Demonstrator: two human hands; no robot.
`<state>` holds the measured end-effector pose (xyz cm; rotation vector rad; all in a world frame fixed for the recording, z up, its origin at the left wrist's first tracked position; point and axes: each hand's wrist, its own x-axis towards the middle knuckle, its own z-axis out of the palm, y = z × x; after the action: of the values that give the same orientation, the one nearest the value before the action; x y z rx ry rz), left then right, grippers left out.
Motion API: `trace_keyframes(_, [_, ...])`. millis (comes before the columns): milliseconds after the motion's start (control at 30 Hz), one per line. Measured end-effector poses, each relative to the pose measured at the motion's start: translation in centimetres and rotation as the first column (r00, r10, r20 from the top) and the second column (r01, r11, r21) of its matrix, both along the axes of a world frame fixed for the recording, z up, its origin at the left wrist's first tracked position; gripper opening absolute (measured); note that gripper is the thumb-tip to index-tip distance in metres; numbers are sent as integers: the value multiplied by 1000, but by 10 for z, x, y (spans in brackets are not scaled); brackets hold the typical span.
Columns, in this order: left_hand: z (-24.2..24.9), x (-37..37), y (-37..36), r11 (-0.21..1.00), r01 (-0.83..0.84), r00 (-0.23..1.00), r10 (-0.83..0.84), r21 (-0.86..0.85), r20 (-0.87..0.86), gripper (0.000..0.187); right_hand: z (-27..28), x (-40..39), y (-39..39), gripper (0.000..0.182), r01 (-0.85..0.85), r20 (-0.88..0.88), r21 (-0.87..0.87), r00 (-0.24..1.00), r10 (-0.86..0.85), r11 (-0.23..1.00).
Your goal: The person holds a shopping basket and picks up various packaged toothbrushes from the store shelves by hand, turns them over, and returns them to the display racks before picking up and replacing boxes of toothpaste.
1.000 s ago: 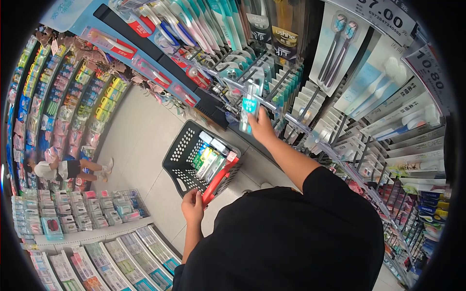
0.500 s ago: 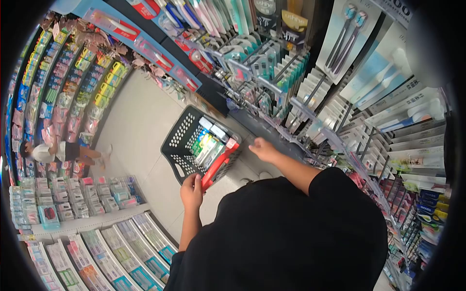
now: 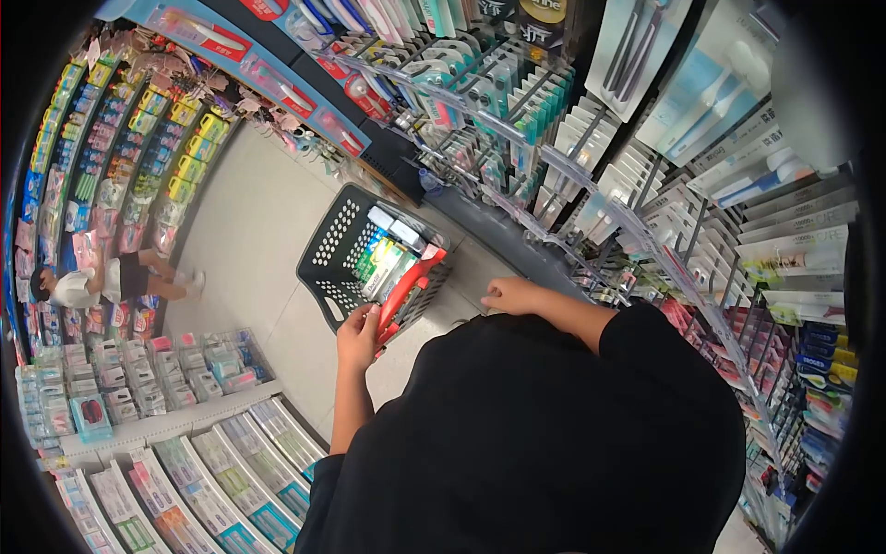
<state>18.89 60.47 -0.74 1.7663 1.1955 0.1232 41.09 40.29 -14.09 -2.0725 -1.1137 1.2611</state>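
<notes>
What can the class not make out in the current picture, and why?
Head view:
Inside of the right hand: hidden by its own curled fingers.
Small print on the white-and-green package in the dark grey plastic basket: too small.
Top of the black-and-gold hanging pack: cut off by the upper edge.
Wearer's upper legs: behind the black shirt.

Shop aisle with packed toothbrush racks (image 3: 517, 120)

dark perforated basket (image 3: 332, 242), open top facing up, red handle (image 3: 411, 286), packaged goods (image 3: 388, 262) inside.
</notes>
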Motion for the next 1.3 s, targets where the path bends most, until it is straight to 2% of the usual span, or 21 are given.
trace_keyframes(100, [-2,-2,0,998,-29,998,33,-61,52,40,5,5,-1,44,88,-28,-27,996,-88,996])
trace_keyframes(200, [8,-1,-8,999,18,1000,-17,49,-24,40,12,4,-8,44,104,-8,14,995,-104,994])
trace_keyframes(300, [-10,-9,3,1000,25,1000,-25,-13,6,41,11,0,-17,50,106,-45,-25,993,-107,994])
trace_keyframes(400, [-11,-11,4,997,75,995,-76,-21,-67,42,7,-6,-21,49,55,19,-29,998,-54,998])
trace_keyframes(433, [-9,-12,-6,996,76,997,-75,38,-11,43,8,-9,-23,49,54,17,-30,998,-54,998])
trace_keyframes(467, [-1,-14,-8,972,226,964,-213,68,-162,43,9,-9,-25,49,55,19,-32,998,-55,998])
trace_keyframes(500, [2,-16,-12,974,223,968,-215,48,-132,44,12,-8,-28,48,54,20,-35,998,-54,998])
trace_keyframes(633, [-13,-32,-11,962,268,957,-258,60,-134,40,18,-6,-38,45,205,2,15,979,-206,979])
trace_keyframes(733, [-27,-46,-4,980,196,980,-196,-13,-30,33,17,-2,-47,42,345,-36,81,939,-343,935])
trace_keyframes(800, [-24,-53,-2,975,208,975,-212,-76,-60,30,18,3,-50,40,417,-47,109,909,-415,902])
trace_keyframes(900, [-23,-61,2,967,188,980,-196,-174,-30,28,24,15,-45,35,565,-103,127,825,-556,815])
trace_keyframes(933, [-23,-63,2,963,171,984,-176,-208,-5,28,24,19,-40,36,610,-54,207,788,-613,765])
trace_keyframes(1000, [-7,-61,-1,952,286,957,-290,-111,-22,26,25,31,-23,41,659,28,377,694,-719,651])
trace_keyframes(1033, [4,-57,-3,937,343,938,-346,-62,-33,25,32,39,-11,46,656,10,473,664,-748,588])
trace_keyframes(1067, [12,-52,-4,943,324,943,-329,-80,-49,25,40,49,2,51,644,-13,565,632,-775,516])
trace_keyframes(1133, [22,-48,-2,950,290,950,-301,-117,-84,25,78,62,28,54,632,78,631,525,-847,450])
trace_keyframes(1233, [-3,-59,12,924,380,913,-382,-39,-145,28,103,81,64,54,663,102,683,328,-939,306])
trace_keyframes(1300, [-13,-64,18,899,438,891,-429,31,-152,30,115,93,76,52,749,174,570,291,-941,337])
